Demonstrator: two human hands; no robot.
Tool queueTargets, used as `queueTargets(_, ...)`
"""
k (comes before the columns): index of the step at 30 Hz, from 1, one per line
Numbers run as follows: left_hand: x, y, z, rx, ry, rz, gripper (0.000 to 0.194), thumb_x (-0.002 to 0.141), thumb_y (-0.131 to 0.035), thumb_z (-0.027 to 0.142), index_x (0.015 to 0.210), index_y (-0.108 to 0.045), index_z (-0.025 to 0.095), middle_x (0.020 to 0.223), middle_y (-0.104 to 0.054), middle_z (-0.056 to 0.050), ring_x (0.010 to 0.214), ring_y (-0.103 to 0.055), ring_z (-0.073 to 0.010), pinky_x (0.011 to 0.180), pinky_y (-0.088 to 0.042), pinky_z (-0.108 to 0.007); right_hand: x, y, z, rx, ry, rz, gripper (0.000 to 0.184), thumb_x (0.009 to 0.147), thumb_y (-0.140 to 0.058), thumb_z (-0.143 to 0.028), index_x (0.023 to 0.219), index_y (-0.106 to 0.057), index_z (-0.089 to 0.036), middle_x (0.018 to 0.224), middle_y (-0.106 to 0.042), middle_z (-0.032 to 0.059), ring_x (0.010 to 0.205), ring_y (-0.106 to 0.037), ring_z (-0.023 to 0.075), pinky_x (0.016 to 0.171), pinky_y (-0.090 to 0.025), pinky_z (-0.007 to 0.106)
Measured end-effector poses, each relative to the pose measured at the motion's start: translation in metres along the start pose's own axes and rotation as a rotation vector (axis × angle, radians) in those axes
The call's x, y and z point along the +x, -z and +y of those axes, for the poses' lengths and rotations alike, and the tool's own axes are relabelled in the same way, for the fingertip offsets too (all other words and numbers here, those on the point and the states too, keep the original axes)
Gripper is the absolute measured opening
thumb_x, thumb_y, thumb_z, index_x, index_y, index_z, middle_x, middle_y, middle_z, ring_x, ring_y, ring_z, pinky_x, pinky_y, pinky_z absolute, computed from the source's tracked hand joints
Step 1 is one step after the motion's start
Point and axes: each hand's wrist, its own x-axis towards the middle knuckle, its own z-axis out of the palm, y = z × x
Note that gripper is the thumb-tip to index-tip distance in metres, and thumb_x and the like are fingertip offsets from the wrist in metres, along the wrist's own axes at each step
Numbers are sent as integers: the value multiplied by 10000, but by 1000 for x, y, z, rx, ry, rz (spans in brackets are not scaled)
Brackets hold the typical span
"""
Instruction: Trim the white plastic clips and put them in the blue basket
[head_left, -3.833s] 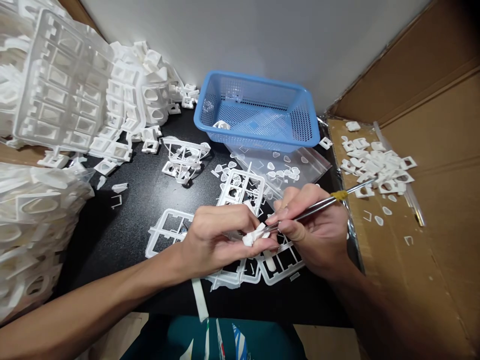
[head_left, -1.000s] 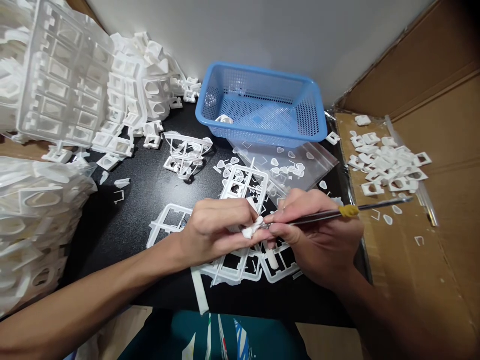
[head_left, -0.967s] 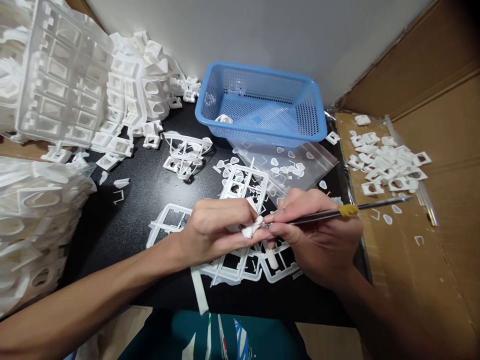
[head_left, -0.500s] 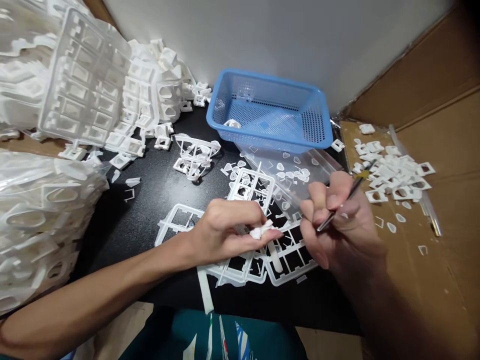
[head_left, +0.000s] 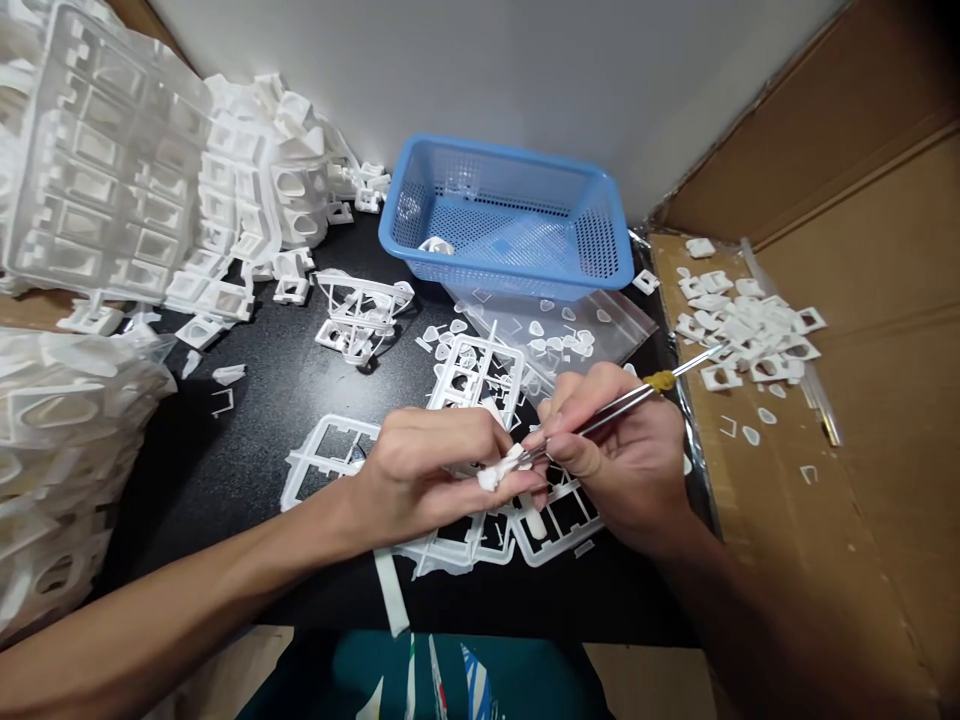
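Observation:
My left hand (head_left: 439, 465) pinches a small white plastic part (head_left: 501, 470) between thumb and fingers above the table. Closed round a slim metal tool with a yellow band (head_left: 630, 398) is my right hand (head_left: 619, 455). The tool's thin tip meets the part; whether it is a knife or a pick I cannot tell. Under both hands lie white plastic sprue frames (head_left: 484, 535), some of them hidden by my fingers.
A blue basket (head_left: 510, 277) with a white piece in it stands at the back. Bagged white parts (head_left: 60, 450) fill the left side. More white parts (head_left: 750, 330) are heaped on cardboard at right. Small scraps lie on a clear plastic bag (head_left: 630, 320).
Half a second ago my right hand was drawn back to the right, the tool apart from the part. Now the tool's tip is back at the part. My left hand keeps its pinch.

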Motion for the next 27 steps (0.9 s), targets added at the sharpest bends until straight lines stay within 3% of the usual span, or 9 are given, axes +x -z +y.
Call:
queueTargets(16, -1, -1, 0, -15, -12, -1, 165, 880, -808, 95, 770, -687, 81, 734, -759, -109, 662, -728, -156, 615, -574, -224, 2, 0, 0, -9, -7, -15, 98, 890, -814, -187, 897, -720, -217, 759, -664, -7, 650, -664, 117, 541, -547, 240)
queueTargets(22, -1, -1, -2, 10, -22, -7, 210, 885, -808, 119, 740, -662, 80, 711, -733, -100, 646, -703, -145, 602, -552, -218, 0, -2, 0, -151, 134, 15, 107, 864, -852, -208, 886, -749, -228, 726, -683, -6, 638, -656, 129, 560, -566, 263)
queueTargets(27, -2, -1, -2, 20, -21, 0, 195, 895, -796, 116, 757, -662, 88, 702, -717, -81, 650, -697, -143, 607, -547, -220, -2, -2, 3, -190, 158, 0, 106, 872, -839, -194, 912, -749, -233, 731, -700, -1, 609, -650, 127, 527, -551, 262)
